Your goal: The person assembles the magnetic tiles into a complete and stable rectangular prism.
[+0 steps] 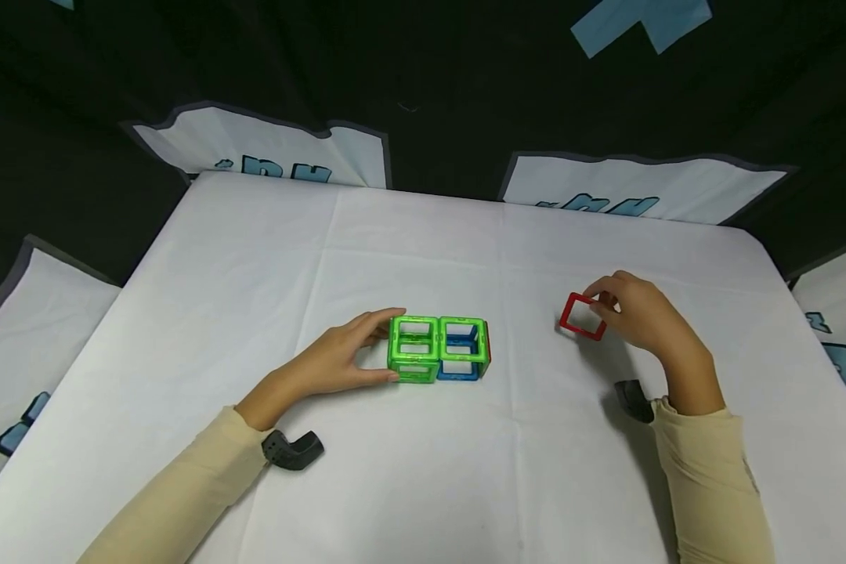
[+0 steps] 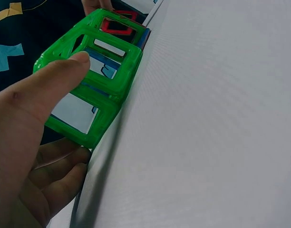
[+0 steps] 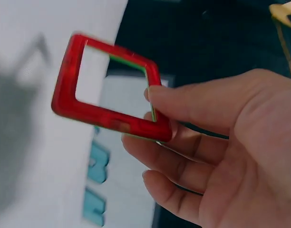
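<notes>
Square magnetic tiles form a double-cube frame (image 1: pixel 439 345) on the white table, green on top, with blue and red sides at its right half. My left hand (image 1: pixel 330 362) grips the frame's left end, thumb along the near side and fingers at the far side. The left wrist view has the thumb (image 2: pixel 64 76) lying across a green tile. Off to the right, my right hand (image 1: pixel 638 313) pinches a red square tile (image 1: pixel 581 332) by one corner, tilted over the cloth. Along that red tile (image 3: pixel 67 90) a thin green line shows at the inner edge.
A white cloth (image 1: pixel 409 486) with fold creases covers the table. Behind it hangs a dark curtain (image 1: pixel 430 94) with white printed panels. Each wrist wears a black device, one at the left cuff (image 1: pixel 292 452), one at the right cuff (image 1: pixel 633 401).
</notes>
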A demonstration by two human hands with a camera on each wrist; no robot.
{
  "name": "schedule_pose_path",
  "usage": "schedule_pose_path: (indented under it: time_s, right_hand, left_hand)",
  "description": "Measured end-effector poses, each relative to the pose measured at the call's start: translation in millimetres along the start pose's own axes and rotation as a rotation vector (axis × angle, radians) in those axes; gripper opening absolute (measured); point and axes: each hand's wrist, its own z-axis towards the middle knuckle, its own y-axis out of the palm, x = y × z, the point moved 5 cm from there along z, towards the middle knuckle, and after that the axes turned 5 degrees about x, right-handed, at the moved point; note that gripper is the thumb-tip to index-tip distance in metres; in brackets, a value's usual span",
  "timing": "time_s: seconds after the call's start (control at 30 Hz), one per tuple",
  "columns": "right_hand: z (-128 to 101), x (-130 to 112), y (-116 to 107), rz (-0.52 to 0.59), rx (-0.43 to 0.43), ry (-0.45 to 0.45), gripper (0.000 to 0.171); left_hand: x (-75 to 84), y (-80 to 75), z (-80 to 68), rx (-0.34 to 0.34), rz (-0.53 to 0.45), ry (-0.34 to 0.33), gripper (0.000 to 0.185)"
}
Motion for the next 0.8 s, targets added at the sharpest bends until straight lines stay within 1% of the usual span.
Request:
schedule_pose_path:
  time_s: [0.13,0.37,0.47,0.6,0.8]
  right_hand:
    - [-8.7,-23.6,-5.0,0.025,0.018,-0.081,0.016]
    - [-26.5,-71.4,-6.3,0.039,0.044,-0.299,0.012]
    - [-32.1,-91.1,1.5,0.033,0.041,-0.393,0.013]
    - [-37.5,-115.3,17.8,0.000,0.036,-0.476,0.013]
    - [-41.1,-140.2,39.5,-0.045,0.133,-0.577,0.013]
  left_hand:
    - [0.8,0.3,0.8,-0.005,0.006,0.001,0.082]
    - [1.7,-1.0,1.0,-0.006,0.013,-0.002,0.082]
    - [2.1,-1.4,1.2,-0.005,0.012,-0.001,0.082]
    - [2.2,-1.5,1.2,-0.007,0.008,-0.006,0.082]
    - [2.1,-0.9,1.0,-0.007,0.006,-0.007,0.082]
